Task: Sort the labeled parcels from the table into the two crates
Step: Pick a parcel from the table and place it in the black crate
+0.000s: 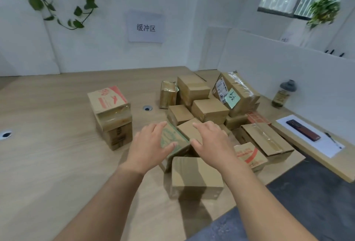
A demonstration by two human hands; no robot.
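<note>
Left hand (151,144) and right hand (213,141), released with straight fingers, flanked the green-printed cardboard parcel (172,138) in the pile at the right of the wooden worktop (57,125); a plain brown carton (196,175) crowded its near side.

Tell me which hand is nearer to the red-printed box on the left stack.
Left. The left hand is right of the red-printed box; the right hand is farther right.

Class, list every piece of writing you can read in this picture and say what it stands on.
"缓冲区": paper sign on the wall.
Handwriting, unreadable: green sticky note.
Too small: shipping label.
Print blurred: red-printed box, green-printed box, bottle.
</note>
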